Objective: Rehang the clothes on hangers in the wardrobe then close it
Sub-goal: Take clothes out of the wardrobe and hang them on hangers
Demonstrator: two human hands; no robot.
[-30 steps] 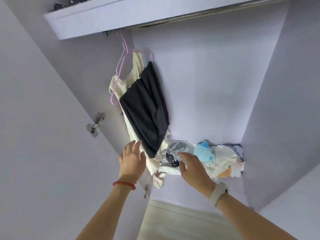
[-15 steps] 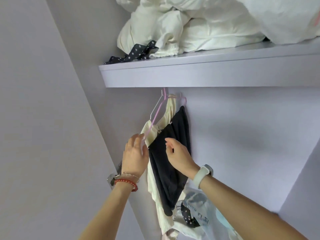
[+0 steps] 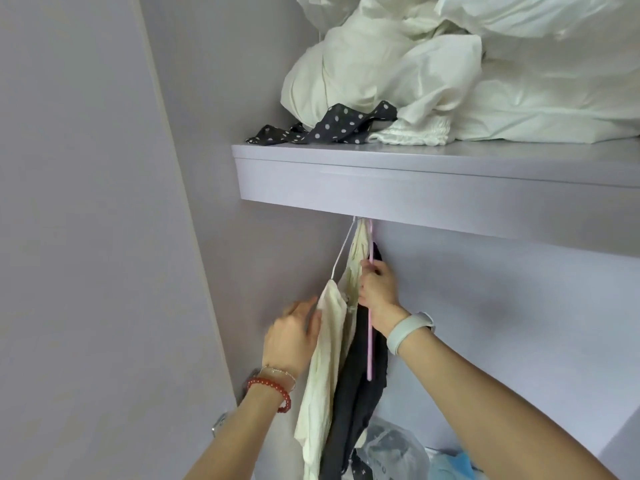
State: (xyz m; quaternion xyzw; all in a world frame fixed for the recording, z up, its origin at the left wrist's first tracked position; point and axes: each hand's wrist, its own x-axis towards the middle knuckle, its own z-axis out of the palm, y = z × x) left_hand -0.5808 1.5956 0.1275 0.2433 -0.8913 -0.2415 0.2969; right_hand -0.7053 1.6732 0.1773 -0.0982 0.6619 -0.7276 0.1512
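Note:
Inside the lilac wardrobe, a cream garment (image 3: 323, 358) hangs on a white hanger (image 3: 341, 252) under the shelf. Beside it on the right hangs a black garment (image 3: 353, 393) on a pink hanger (image 3: 370, 341). My right hand (image 3: 375, 289) grips the pink hanger near its top, fingers curled round the bar. My left hand (image 3: 294, 332), blurred by motion, touches the cream garment's left edge with its fingers extended. The rail that the hooks hang from is hidden behind the shelf's front edge.
The shelf (image 3: 433, 188) overhead carries bulky white bedding (image 3: 433, 74) and a dark polka-dot cloth (image 3: 325, 129). The open door (image 3: 86, 237) stands at the left. A heap of clothes and a clear plastic bag (image 3: 394, 452) lie at the bottom of the wardrobe.
The view rose from the wardrobe floor to the shelf. Both hands lifted from the heap to the hanging garments; my right hand took hold of the pink hanger and my left moved to the cream garment.

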